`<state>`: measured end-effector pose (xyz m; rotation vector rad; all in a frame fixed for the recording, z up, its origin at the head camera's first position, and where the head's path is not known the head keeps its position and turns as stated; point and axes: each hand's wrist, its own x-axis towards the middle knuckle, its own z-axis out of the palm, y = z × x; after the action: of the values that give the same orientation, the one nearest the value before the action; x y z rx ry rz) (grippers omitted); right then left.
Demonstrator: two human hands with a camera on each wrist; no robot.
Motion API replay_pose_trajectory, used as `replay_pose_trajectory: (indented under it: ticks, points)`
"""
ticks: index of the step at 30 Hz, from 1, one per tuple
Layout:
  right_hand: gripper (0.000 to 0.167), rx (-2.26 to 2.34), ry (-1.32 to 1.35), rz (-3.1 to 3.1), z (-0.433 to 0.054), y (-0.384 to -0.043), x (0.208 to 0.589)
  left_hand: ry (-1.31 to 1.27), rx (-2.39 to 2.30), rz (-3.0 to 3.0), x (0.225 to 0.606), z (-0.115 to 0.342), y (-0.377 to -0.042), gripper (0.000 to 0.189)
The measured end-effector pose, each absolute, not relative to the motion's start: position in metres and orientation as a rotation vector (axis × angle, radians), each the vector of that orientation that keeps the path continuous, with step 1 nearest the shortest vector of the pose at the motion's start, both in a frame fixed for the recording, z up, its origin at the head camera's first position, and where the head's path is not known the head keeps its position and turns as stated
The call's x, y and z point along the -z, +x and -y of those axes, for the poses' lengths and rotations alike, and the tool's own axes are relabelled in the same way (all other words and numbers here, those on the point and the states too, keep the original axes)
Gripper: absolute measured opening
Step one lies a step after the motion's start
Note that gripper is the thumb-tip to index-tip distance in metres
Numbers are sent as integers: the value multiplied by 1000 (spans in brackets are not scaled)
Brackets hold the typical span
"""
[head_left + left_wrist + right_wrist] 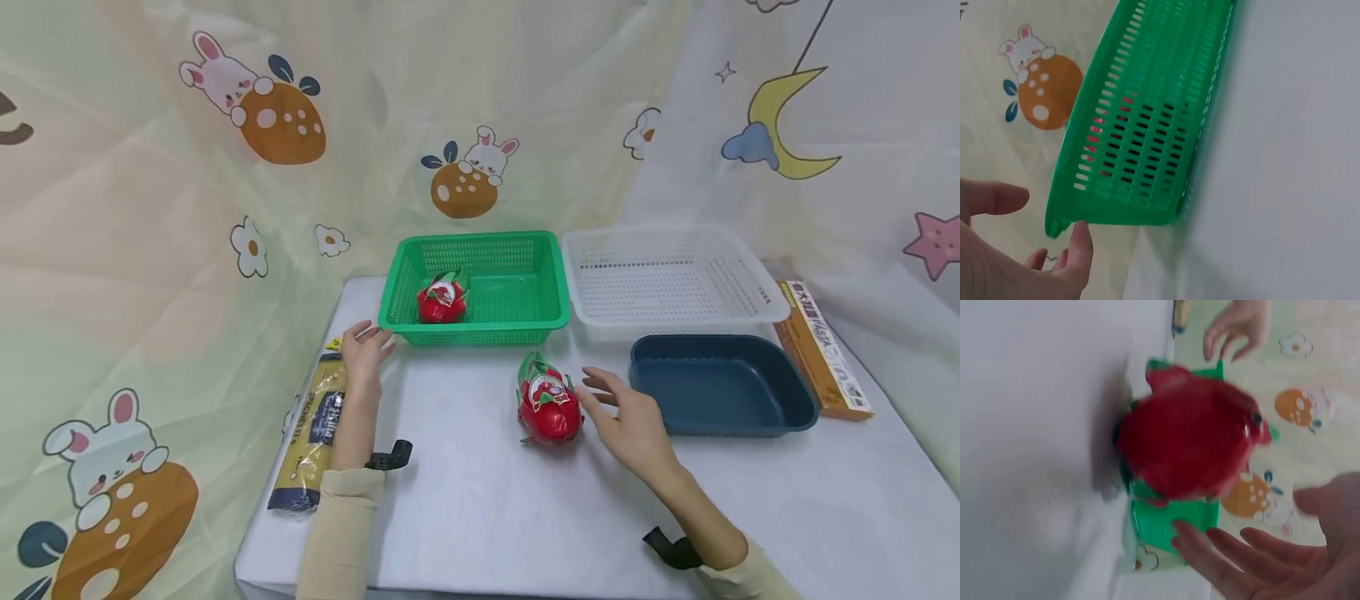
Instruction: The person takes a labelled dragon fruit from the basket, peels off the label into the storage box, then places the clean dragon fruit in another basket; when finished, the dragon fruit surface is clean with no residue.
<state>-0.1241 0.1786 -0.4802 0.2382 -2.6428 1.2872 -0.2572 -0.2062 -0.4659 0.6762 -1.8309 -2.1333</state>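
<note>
A red dragon fruit with green tips and a round label lies on the white table in front of the baskets. Just to its right, my right hand reaches toward it with fingers spread; the right wrist view shows a gap between these fingers and the fruit. My left hand is by the front left corner of the green basket, fingers loosely bent and fingertips right at the rim. Inside that basket sits a second dragon fruit, partly seen through the slots in the left wrist view.
A white basket stands right of the green one. In front of it is a dark blue tray, with an orange pasta box at the far right. A yellow spaghetti pack lies along the left edge, partly behind the left arm.
</note>
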Motion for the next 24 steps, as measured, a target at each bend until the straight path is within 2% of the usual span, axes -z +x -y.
replay_pose_trajectory:
  ticks: [4, 9, 17, 24]
  points:
    - [33, -1310, 223, 2584, -192, -135, 473, 643, 2084, 1777, 463, 194, -244, 53]
    - [25, -1431, 242, 2522, -200, -151, 464, 544, 2071, 1805, 460, 176, -229, 46]
    - [31, -1751, 230, 2550, -201, -172, 460, 346, 2347, 1987, 464, 144, -218, 41]
    - [37, -1908, 266, 2634, -193, -182, 455, 189, 2368, 2284, 484, 117, -220, 40]
